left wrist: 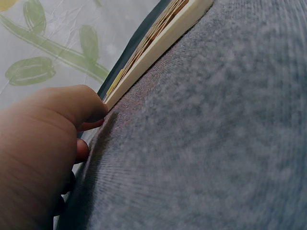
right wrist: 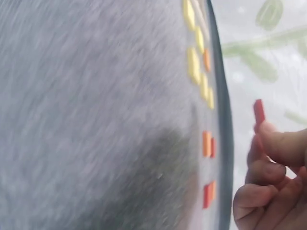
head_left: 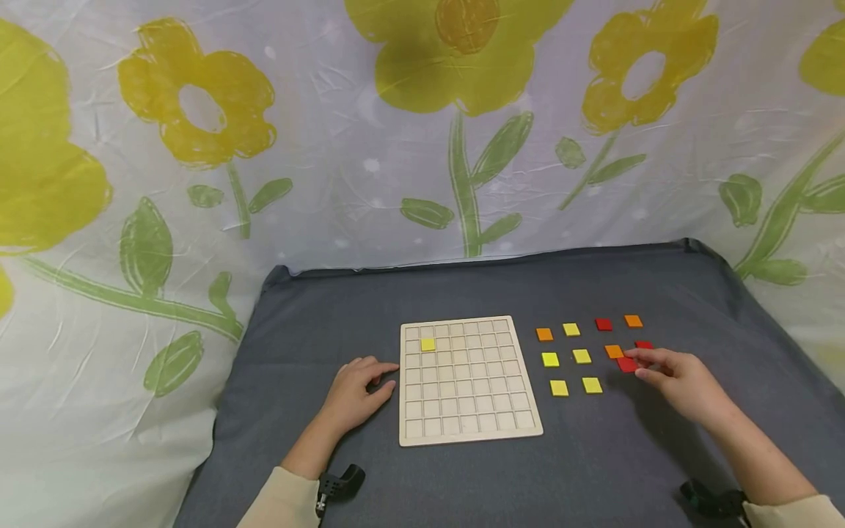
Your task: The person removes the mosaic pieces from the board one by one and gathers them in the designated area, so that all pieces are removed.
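My right hand (head_left: 683,385) pinches a red square tile (head_left: 627,364) between thumb and fingertips, and the right wrist view shows that red tile (right wrist: 259,112) raised off the cloth. Beside it in the head view lie an orange tile (head_left: 614,352) and another red tile (head_left: 643,345), partly hidden by the fingers. My left hand (head_left: 353,392) rests on the cloth with its index fingertip at the left edge of a pale wooden grid board (head_left: 470,441). One yellow tile (head_left: 428,344) sits in a cell near the board's upper left corner.
Right of the board, several yellow tiles (head_left: 582,356) lie in loose rows with orange tiles (head_left: 544,334) and a red tile (head_left: 604,324). Dark grey cloth (head_left: 317,308) covers the table. Behind it hangs a curtain (head_left: 343,161) with printed flowers.
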Demonstrator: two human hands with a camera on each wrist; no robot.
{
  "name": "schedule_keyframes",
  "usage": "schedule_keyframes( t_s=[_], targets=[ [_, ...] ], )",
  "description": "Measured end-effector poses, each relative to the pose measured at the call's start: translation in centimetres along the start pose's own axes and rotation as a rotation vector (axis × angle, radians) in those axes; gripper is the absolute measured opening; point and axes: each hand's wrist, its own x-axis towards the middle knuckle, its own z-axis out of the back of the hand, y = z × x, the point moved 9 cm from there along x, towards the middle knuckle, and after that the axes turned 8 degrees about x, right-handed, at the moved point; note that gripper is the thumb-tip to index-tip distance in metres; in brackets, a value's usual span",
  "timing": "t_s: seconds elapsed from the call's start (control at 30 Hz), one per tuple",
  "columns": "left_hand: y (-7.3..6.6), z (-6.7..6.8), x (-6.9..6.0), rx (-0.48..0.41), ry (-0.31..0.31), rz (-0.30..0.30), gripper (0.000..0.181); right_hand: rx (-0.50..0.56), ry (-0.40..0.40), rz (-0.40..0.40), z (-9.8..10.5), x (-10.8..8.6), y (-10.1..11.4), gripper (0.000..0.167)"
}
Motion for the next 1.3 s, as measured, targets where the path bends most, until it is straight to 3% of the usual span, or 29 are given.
schedule_keyframes(
  t_s=[0.2, 0.4, 0.73, 1.03, 1.3],
  targets=[
    [0.0, 0.0, 0.0, -0.001, 0.002, -0.003, 0.024, -0.031, 0.124, -0.007, -1.1, 0.4, -1.6, 0.033],
    [-0.1, 0.0, 0.0, 0.001, -0.002, -0.010, 0.024, -0.108, 0.119, 0.014, -1.6, 0.9, -2.4, 0.029],
    [-0.1, 0.1, -0.1, 0.008, -0.006, -0.011, 0.025, -0.325, 0.095, 0.109, -2.2, 1.0, -1.1, 0.034],
    [-0.2, 0.2, -0.1, 0.012, -0.006, -0.021, 0.024, -0.285, 0.095, 0.092, -1.6, 0.5, -0.4, 0.040],
    [-0.2, 0.2, -0.1, 0.001, -0.015, -0.027, 0.024, -0.212, 0.063, 0.127, -0.8, 0.7, 3.6, 0.043]
  ],
)
